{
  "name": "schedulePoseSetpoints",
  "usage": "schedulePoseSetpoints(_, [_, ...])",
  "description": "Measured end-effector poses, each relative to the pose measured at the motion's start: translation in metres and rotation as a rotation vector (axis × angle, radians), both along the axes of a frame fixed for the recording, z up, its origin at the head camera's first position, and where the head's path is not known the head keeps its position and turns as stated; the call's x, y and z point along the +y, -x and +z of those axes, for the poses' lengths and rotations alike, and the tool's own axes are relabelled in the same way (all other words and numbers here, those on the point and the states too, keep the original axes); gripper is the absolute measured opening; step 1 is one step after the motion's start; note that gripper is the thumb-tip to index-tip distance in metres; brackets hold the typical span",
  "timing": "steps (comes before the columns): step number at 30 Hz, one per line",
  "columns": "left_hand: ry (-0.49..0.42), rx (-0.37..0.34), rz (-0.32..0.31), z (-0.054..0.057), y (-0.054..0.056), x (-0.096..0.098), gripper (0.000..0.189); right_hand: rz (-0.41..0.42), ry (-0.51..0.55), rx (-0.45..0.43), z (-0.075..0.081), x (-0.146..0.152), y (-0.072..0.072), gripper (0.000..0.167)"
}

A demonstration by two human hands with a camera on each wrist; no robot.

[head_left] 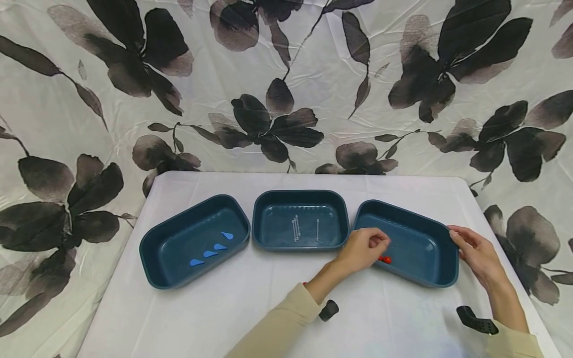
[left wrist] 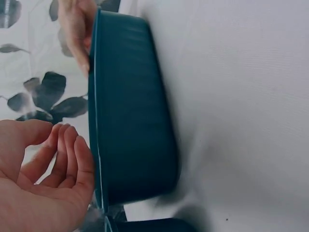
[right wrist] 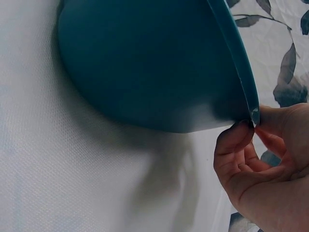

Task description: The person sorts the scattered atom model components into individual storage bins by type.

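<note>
My right hand [head_left: 481,256] pinches the rim of the right-hand teal bin [head_left: 429,238] at its outer end; in the right wrist view the thumb and fingers [right wrist: 236,137] meet on that rim. My left hand [head_left: 364,248] is over the bin's near left corner, its fingers curled toward the thumb. Small red pieces [head_left: 387,259] lie in the bin beside that hand, partly hidden by it. In the left wrist view, the curled fingers [left wrist: 72,159] are next to the rim, thumb tip close to the fingertips; I cannot tell if something small is pinched there.
A middle teal bin [head_left: 301,247] holds several thin white sticks [head_left: 296,228]. The left teal bin [head_left: 165,238] contains several blue drop-shaped pieces [head_left: 210,253] in a slanting row. All stand on a white-covered table [head_left: 215,318] before a floral cloth [head_left: 331,84].
</note>
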State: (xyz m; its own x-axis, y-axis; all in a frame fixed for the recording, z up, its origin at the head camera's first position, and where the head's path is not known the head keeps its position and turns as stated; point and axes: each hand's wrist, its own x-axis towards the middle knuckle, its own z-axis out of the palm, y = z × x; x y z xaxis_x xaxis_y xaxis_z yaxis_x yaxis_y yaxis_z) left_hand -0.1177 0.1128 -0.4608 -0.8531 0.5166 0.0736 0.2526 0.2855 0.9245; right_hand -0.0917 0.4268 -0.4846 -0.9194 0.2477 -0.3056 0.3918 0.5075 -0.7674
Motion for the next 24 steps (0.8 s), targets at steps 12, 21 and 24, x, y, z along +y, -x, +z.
schedulePoseSetpoints(12, [-0.038,-0.032,0.035,0.004,-0.009,-0.025,0.018,-0.003,-0.028,-0.022,-0.001,-0.002,-0.001,0.070])
schedulePoseSetpoints(21, [-0.062,-0.062,0.080,0.000,-0.016,-0.046,0.015,-0.005,-0.021,-0.019,-0.002,-0.003,-0.001,0.069])
schedulePoseSetpoints(24, [-0.077,-0.070,0.090,-0.001,-0.019,-0.053,0.015,-0.009,-0.011,-0.012,-0.002,-0.002,-0.001,0.069])
